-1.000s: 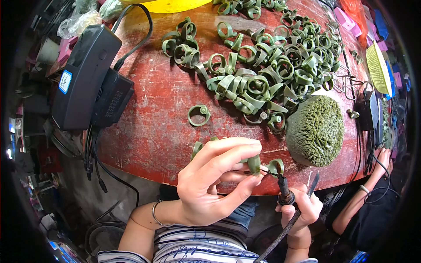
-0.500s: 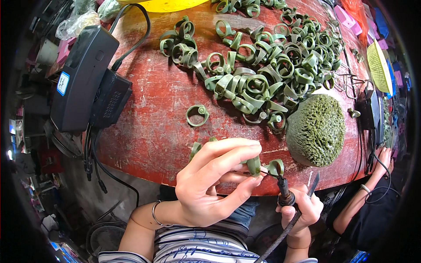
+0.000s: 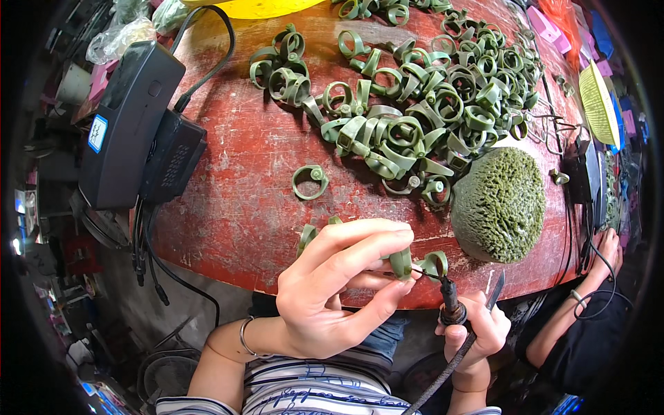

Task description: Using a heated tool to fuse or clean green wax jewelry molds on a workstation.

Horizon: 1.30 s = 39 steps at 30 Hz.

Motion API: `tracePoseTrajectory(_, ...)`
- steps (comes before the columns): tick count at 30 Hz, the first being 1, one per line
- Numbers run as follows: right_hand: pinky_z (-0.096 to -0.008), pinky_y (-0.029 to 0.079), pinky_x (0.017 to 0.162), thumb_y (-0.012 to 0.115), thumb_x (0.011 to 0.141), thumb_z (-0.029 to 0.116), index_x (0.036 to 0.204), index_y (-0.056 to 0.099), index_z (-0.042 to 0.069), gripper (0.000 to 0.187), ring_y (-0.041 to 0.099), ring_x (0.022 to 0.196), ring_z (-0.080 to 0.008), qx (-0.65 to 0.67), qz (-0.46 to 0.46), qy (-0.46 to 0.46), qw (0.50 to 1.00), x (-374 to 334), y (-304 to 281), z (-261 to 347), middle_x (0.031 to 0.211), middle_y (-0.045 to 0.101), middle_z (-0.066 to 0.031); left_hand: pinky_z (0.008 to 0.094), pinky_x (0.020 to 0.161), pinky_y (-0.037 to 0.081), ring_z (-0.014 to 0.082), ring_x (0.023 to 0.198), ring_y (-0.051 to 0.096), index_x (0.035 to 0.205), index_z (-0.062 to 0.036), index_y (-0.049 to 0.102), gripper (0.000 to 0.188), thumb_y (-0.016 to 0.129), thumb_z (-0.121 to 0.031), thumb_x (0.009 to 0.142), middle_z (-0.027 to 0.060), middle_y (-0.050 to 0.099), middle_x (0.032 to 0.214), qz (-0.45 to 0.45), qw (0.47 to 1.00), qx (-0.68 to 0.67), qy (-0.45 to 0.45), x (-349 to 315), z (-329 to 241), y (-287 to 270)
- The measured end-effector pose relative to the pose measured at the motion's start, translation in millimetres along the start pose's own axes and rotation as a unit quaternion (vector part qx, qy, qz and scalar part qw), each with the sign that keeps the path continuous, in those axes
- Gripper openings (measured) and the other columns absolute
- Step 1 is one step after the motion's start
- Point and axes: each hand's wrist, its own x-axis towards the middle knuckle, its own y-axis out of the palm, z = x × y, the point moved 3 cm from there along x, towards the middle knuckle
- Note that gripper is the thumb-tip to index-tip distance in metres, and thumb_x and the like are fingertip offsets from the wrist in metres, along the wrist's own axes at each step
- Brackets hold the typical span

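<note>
My left hand (image 3: 339, 287) is pinching a green wax ring (image 3: 400, 264) between thumb and fingers, near the table's front edge. In my right hand (image 3: 481, 325) is a dark wax pen (image 3: 449, 301), whose thin tip reaches to the held ring; contact is too fine to make out. A dark, narrow blade (image 3: 496, 290) also sticks up from the right hand, and a long textured grey shaft or cord runs below it. Just behind the pen tip stands another green ring (image 3: 435, 264). More green rings (image 3: 306, 238) are partly hidden behind my left hand. A single ring (image 3: 310, 182) lies farther back.
A heap of green rings (image 3: 422, 128) covers the far middle of the red table (image 3: 235, 180). Right of my hands sits a round, rough-topped green block (image 3: 499, 206). A black device (image 3: 131, 124) with cables stands left. Another person's arm (image 3: 574, 311) is at right.
Almost nothing differs. Both hands, the pen and the held ring keep their places; the view has shifted very slightly.
</note>
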Motion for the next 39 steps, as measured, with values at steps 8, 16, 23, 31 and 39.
tracePoseTrajectory(8,-0.0289,0.046,0.05,0.075,0.074,0.032,0.083,0.065,-0.002,0.037,0.058,0.053,-0.0209,0.002,0.001,0.002,1.0,-0.3,0.4,-0.9,0.066,0.06,-0.0096,0.0274,0.075,0.06,0.0206,0.091,0.065,0.111,0.0081,0.06,0.04,0.068,0.013,0.072,0.02,0.055,0.114,0.001,1.0,0.012,0.011,-0.1,0.1,0.1)
tracePoseTrajectory(16,-0.0289,0.046,0.051,0.075,0.075,0.032,0.083,0.065,-0.002,0.037,0.059,0.054,-0.0212,0.004,0.002,0.001,1.0,-0.4,0.2,-0.9,0.067,0.061,-0.0105,0.0271,0.074,0.06,0.0202,0.092,0.065,0.112,0.0076,0.06,0.041,0.068,0.013,0.072,0.0197,0.056,0.114,0.004,1.0,0.013,0.013,-0.3,0.6,0.3)
tracePoseTrajectory(23,-0.0288,0.047,0.052,0.073,0.077,0.033,0.082,0.065,-0.003,0.037,0.06,0.055,-0.0217,0.024,-0.008,0.007,1.0,-2.6,1.6,-2.5,0.068,0.062,-0.0115,0.0269,0.074,0.06,0.0198,0.092,0.064,0.112,0.0072,0.06,0.041,0.069,0.013,0.071,0.0193,0.056,0.114,0.006,1.0,0.014,0.02,-0.1,1.0,0.2)
tracePoseTrajectory(31,-0.029,0.047,0.053,0.072,0.079,0.035,0.081,0.065,-0.003,0.039,0.059,0.056,-0.0213,0.023,-0.004,0.007,1.0,-1.8,0.9,-2.0,0.067,0.061,-0.0107,0.0268,0.073,0.06,0.0199,0.091,0.064,0.11,0.0076,0.06,0.041,0.069,0.013,0.071,0.0199,0.056,0.113,0.009,1.0,0.026,0.015,0.0,-1.1,0.6)
tracePoseTrajectory(39,-0.0288,0.047,0.051,0.072,0.079,0.036,0.081,0.065,-0.003,0.039,0.059,0.054,-0.0211,0.021,-0.008,-0.001,1.0,-1.3,1.5,-2.0,0.066,0.061,-0.0105,0.0268,0.073,0.06,0.0203,0.091,0.064,0.11,0.0076,0.06,0.041,0.069,0.014,0.071,0.0203,0.056,0.114,0.008,1.0,0.023,0.013,-0.3,-1.1,0.2)
